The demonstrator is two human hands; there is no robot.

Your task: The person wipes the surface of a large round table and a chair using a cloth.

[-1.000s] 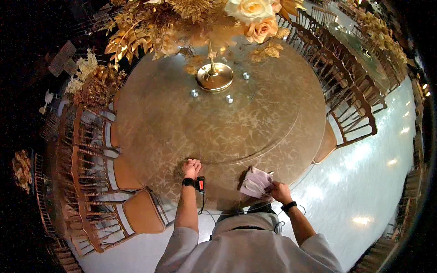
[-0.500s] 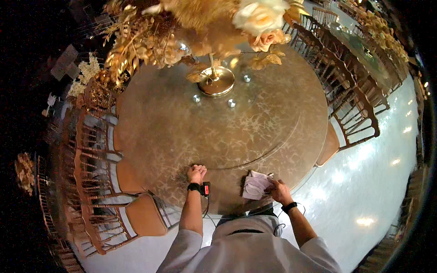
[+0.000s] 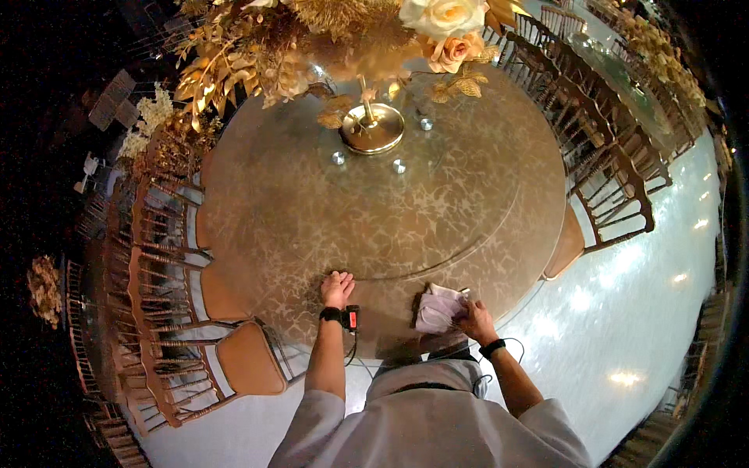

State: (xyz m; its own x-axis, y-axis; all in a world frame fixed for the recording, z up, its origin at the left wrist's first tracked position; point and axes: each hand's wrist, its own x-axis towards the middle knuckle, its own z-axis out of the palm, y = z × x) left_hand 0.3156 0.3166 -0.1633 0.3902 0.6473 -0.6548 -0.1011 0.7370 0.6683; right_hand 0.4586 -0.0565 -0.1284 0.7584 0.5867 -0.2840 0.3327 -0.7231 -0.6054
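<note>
My left hand (image 3: 337, 289) rests by the near rim of the round glass turntable (image 3: 421, 210), its fingers curled in and nothing visible in them. To the right, my right hand (image 3: 476, 321) grips a folded pale pinkish cloth (image 3: 439, 311) by its right side. That cloth lies over the near edge of the round brown marble-patterned table (image 3: 507, 292), and a darker underside shows along its left. A black strap with a small box (image 3: 353, 318) circles my left wrist; another dark band (image 3: 492, 348) is on my right wrist.
A gold-based stand (image 3: 372, 129) holds a large flower arrangement (image 3: 445, 31) at the turntable's centre, with several small glass candle holders (image 3: 399, 166) around it. Wooden chairs with tan seats (image 3: 250, 363) line the left; more chairs (image 3: 616, 195) stand at right over a shiny pale floor (image 3: 608, 327).
My left hand has shifted slightly farther onto the table, its fingers tipping up. The cloth bunches a little more under my right hand. The whole view has tilted slightly.
</note>
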